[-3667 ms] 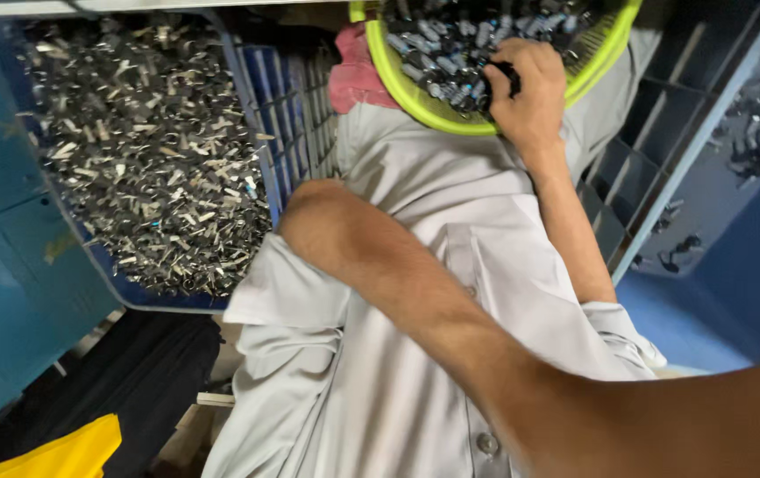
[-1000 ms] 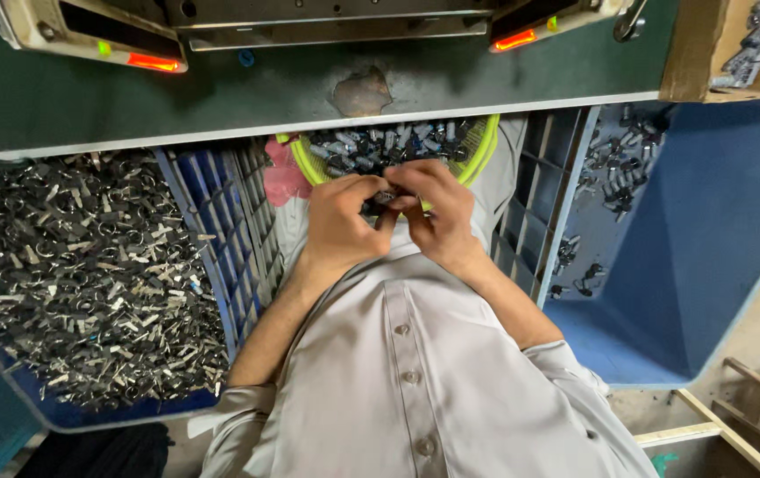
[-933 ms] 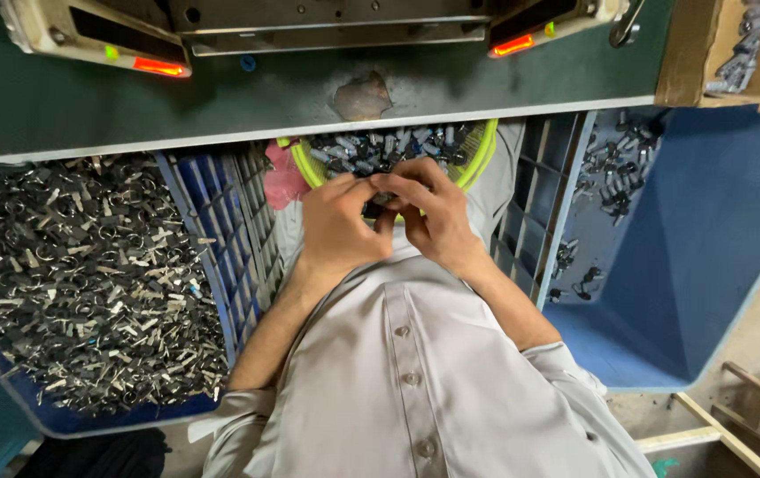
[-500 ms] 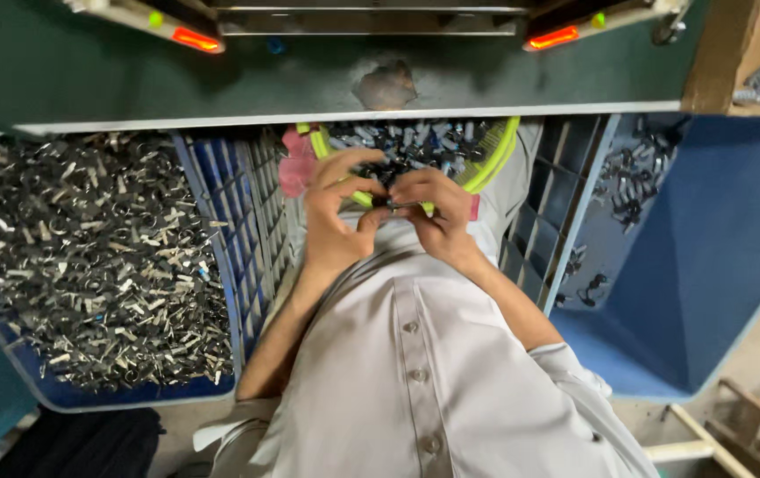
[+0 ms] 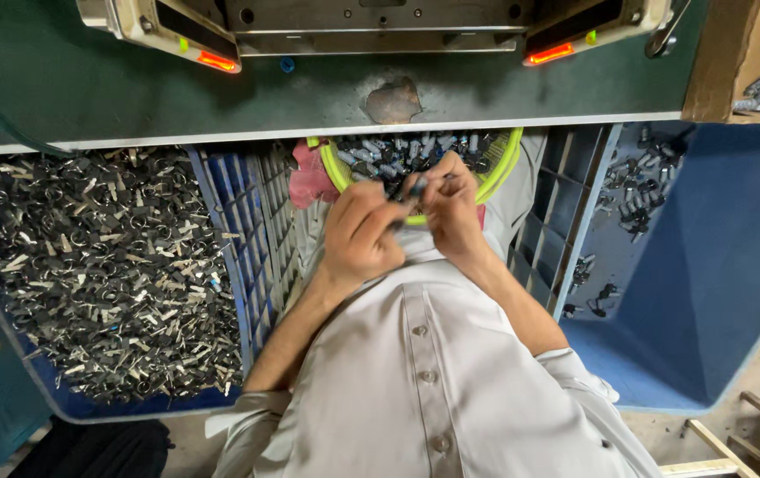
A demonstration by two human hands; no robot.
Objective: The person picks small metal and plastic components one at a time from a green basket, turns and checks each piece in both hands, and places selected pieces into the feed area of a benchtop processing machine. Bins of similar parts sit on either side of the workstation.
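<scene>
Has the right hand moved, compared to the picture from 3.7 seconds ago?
Yes. The right hand then reached into the yellow-rimmed basket; now it has come back to the near rim, meeting the left hand on a small metal part.

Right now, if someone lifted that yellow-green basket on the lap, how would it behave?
The yellow-green basket is heaped with small metal parts, so probably heavy for its size. Its thin rim may flex. Tilted, the loose parts would likely slide and spill.

Glossy yellow-green plastic basket (image 5: 508, 168), shiny small metal parts (image 5: 105, 283) in blue plastic crate (image 5: 256, 257), matt grey cloth shirt (image 5: 433, 381)
</scene>
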